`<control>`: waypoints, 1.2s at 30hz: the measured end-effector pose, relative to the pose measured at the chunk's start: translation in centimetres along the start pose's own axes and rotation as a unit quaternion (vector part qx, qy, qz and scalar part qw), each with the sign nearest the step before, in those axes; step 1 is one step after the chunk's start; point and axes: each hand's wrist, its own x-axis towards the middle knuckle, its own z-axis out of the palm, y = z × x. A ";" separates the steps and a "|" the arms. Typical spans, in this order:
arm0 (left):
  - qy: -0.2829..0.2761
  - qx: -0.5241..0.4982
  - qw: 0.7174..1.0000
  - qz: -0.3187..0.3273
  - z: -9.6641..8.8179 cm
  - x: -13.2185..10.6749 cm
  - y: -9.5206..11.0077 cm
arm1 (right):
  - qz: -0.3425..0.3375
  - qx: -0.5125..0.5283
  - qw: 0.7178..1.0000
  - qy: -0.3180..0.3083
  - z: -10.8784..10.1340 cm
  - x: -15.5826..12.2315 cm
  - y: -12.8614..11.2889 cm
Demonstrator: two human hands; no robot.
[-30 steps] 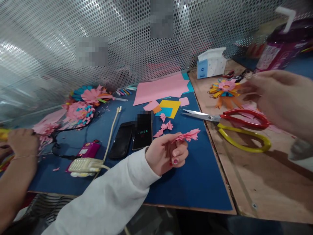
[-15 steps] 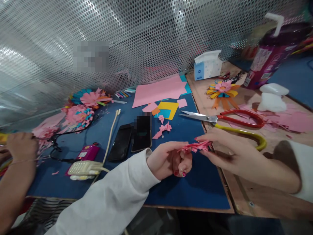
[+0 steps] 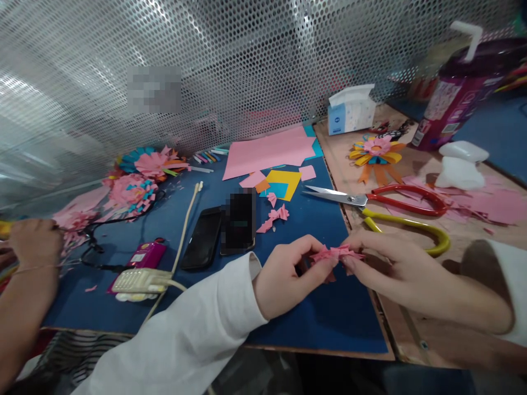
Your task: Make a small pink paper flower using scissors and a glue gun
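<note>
A small folded pink paper piece [image 3: 335, 254] with jagged cut edges hangs just above the blue mat [image 3: 321, 312]. My left hand [image 3: 288, 277] pinches its left end and my right hand [image 3: 391, 269] pinches its right end, fingertips almost touching. Red and yellow handled scissors [image 3: 395, 206] lie just beyond my right hand on the wooden board [image 3: 432, 334]. More cut pink scraps [image 3: 274, 216] lie on the mat behind my hands.
Two phones [image 3: 224, 230] lie left of centre beside a white cable [image 3: 187, 219]. Pink sheets [image 3: 267, 151], finished paper flowers [image 3: 140, 175], a tissue box [image 3: 349, 112], a purple bottle [image 3: 457, 93]. Another person's hand [image 3: 35, 244] works at the far left. Perforated metal screen [image 3: 247, 60] behind.
My right hand came down from the upper right to meet the left. Both hands now grip the pink piece by its ends, lower and nearer to me.
</note>
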 end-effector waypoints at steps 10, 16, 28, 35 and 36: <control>0.002 -0.042 0.999 -0.008 0.1 0.1 0.3 | 0.059 0.071 0.993 -0.069 0.2 0.0 0.1; -0.017 -0.062 0.998 -0.016 0.0 0.1 0.0 | 0.072 0.096 0.987 -0.108 0.1 0.1 -0.1; -0.092 -0.028 0.995 -0.033 -0.2 0.0 -0.1 | 0.067 0.093 0.981 -0.156 -0.1 0.1 -0.1; -0.101 -0.020 0.995 -0.017 -0.6 0.2 -0.4 | 0.059 0.091 0.985 -0.134 0.0 -0.2 -0.1; -0.099 -0.014 0.995 -0.010 -0.6 0.2 -0.4 | 0.061 0.091 0.986 -0.130 0.0 -0.2 -0.2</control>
